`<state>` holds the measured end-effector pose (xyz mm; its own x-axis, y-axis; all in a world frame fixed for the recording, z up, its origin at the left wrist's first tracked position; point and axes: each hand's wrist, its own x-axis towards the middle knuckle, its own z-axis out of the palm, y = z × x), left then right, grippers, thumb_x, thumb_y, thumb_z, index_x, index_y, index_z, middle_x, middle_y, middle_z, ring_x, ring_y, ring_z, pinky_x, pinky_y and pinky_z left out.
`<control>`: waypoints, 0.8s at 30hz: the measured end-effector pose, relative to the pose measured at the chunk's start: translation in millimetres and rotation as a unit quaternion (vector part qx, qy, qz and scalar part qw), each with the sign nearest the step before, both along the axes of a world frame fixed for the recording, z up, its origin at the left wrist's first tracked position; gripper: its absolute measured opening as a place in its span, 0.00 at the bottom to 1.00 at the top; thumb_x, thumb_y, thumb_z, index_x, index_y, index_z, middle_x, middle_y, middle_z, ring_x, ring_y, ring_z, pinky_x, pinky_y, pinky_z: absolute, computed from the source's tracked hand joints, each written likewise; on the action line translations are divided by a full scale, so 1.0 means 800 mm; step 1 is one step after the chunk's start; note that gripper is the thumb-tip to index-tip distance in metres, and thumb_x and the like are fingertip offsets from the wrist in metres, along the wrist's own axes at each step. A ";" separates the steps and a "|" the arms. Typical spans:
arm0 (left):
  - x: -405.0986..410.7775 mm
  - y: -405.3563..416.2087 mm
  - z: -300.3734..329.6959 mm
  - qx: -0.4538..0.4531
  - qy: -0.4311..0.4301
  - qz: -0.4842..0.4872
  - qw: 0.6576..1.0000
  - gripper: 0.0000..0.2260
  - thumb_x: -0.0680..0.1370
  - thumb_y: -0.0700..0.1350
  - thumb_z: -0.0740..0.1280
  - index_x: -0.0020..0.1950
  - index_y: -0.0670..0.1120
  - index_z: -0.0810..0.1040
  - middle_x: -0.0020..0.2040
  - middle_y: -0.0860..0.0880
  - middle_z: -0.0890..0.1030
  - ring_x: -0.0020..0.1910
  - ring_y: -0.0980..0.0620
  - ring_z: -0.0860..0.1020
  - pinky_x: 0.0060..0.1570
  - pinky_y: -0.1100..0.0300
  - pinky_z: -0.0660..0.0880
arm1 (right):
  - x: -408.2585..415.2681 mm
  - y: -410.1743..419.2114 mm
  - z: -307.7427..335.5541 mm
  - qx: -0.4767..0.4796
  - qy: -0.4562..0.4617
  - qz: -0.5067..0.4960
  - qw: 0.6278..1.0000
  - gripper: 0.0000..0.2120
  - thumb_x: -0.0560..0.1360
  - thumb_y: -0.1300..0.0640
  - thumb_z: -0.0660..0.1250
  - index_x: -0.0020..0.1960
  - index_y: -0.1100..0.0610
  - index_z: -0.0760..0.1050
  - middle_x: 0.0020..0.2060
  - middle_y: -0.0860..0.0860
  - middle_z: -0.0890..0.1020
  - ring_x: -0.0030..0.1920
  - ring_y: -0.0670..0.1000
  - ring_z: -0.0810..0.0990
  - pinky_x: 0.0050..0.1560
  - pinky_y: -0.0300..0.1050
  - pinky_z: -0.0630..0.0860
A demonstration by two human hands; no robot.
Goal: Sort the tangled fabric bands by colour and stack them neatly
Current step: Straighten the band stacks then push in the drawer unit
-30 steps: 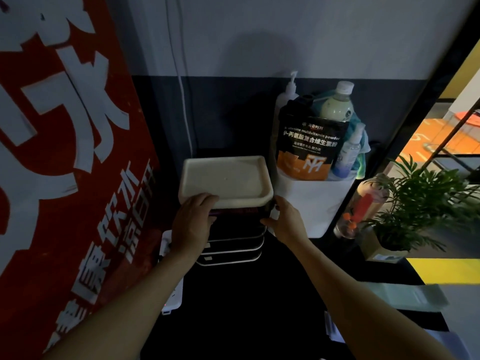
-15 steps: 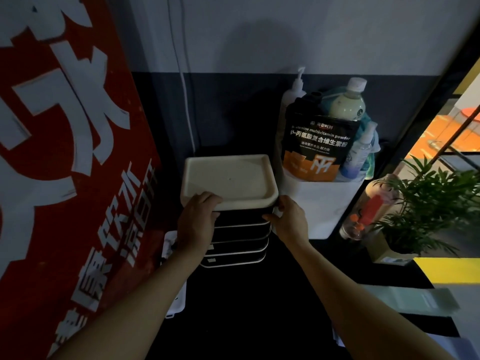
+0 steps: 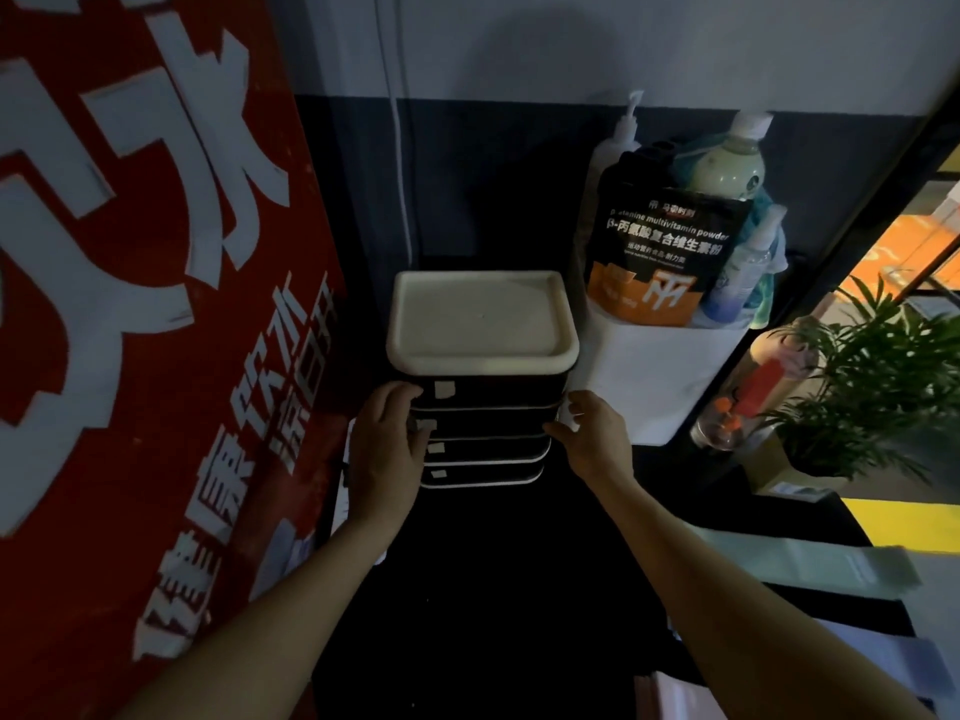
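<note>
A stack of black drawer boxes (image 3: 488, 449) with a cream-white lid (image 3: 480, 319) stands on the dark table by the wall. My left hand (image 3: 387, 441) rests against the stack's front left corner, fingertips on the upper drawers near their small white labels. My right hand (image 3: 592, 433) is at the right corner, fingers spread and just touching the edge. Neither hand grips anything. Flat fabric bands lie at the right: a pale green band (image 3: 810, 558), a lavender band (image 3: 883, 662) and a pinkish band (image 3: 670, 693) at the bottom edge.
A big red sign (image 3: 130, 330) with white characters leans close on the left. Right of the stack, a white bin (image 3: 654, 381) holds a black pouch, bottles and a pump dispenser. A potted plant (image 3: 878, 387) and a clear bottle (image 3: 748, 392) stand further right.
Both hands have left the edge of the white lid and slid down to the drawers below it. The stack has stayed in place.
</note>
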<state>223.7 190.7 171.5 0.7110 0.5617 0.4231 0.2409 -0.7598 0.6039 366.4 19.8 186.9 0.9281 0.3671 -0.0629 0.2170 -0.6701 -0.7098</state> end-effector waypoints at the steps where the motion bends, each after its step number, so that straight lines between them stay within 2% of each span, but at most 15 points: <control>1: -0.005 0.000 -0.006 -0.011 0.010 0.009 1.000 0.17 0.72 0.33 0.69 0.59 0.43 0.75 0.59 0.46 0.73 0.56 0.45 0.75 0.55 0.49 0.75 | -0.002 -0.001 -0.005 -0.002 0.006 -0.001 1.000 0.20 0.73 0.56 0.70 0.63 0.59 0.72 0.58 0.57 0.77 0.58 0.58 0.76 0.54 0.51 0.74; 5: -0.016 0.005 -0.036 -0.043 0.040 0.037 0.998 0.16 0.70 0.34 0.71 0.57 0.41 0.75 0.55 0.44 0.74 0.55 0.42 0.75 0.54 0.48 0.74 | -0.006 -0.001 -0.024 -0.013 0.028 -0.006 0.999 0.19 0.73 0.56 0.69 0.62 0.60 0.72 0.58 0.57 0.77 0.58 0.58 0.75 0.53 0.51 0.74; 7: -0.016 0.012 -0.051 -0.051 0.061 0.037 0.996 0.17 0.70 0.35 0.72 0.58 0.40 0.75 0.56 0.43 0.76 0.55 0.43 0.75 0.55 0.50 0.73 | -0.004 0.001 -0.034 -0.023 0.038 -0.009 0.999 0.19 0.73 0.56 0.70 0.62 0.59 0.72 0.58 0.56 0.76 0.58 0.58 0.75 0.53 0.51 0.73; 12: -0.001 0.036 -0.079 -0.059 0.092 0.047 0.993 0.19 0.70 0.39 0.73 0.59 0.42 0.74 0.55 0.43 0.77 0.55 0.43 0.75 0.55 0.47 0.73 | 0.004 0.012 -0.060 -0.039 0.039 -0.021 0.998 0.21 0.73 0.55 0.70 0.63 0.58 0.70 0.59 0.56 0.76 0.59 0.57 0.75 0.54 0.51 0.73; 17: 0.026 0.049 -0.089 -0.122 0.111 0.072 0.984 0.19 0.72 0.49 0.72 0.56 0.42 0.71 0.51 0.44 0.79 0.49 0.44 0.77 0.49 0.48 0.75 | 0.023 0.030 -0.076 -0.032 0.025 -0.023 0.999 0.24 0.72 0.53 0.70 0.65 0.58 0.68 0.61 0.56 0.75 0.61 0.58 0.73 0.53 0.52 0.74; 20: 0.036 0.039 -0.087 -0.125 0.110 0.093 0.982 0.20 0.74 0.48 0.71 0.56 0.35 0.71 0.52 0.40 0.77 0.51 0.42 0.75 0.48 0.55 0.69 | 0.024 0.036 -0.084 -0.009 0.025 -0.025 0.999 0.24 0.72 0.53 0.70 0.65 0.57 0.67 0.61 0.55 0.76 0.60 0.56 0.75 0.52 0.51 0.74; 24: 0.034 0.030 -0.089 -0.151 0.087 0.081 0.981 0.19 0.75 0.45 0.69 0.60 0.36 0.70 0.55 0.40 0.76 0.56 0.42 0.75 0.50 0.58 0.68 | 0.015 0.034 -0.089 0.006 0.012 -0.036 0.999 0.27 0.72 0.54 0.71 0.68 0.55 0.66 0.61 0.54 0.76 0.62 0.56 0.74 0.55 0.53 0.75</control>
<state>251.1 214.5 100.5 0.6492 0.7541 0.0996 0.4629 -0.4956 0.7349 378.2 46.9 115.9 0.9502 0.3010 -0.0812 0.1519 -0.6746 -0.7224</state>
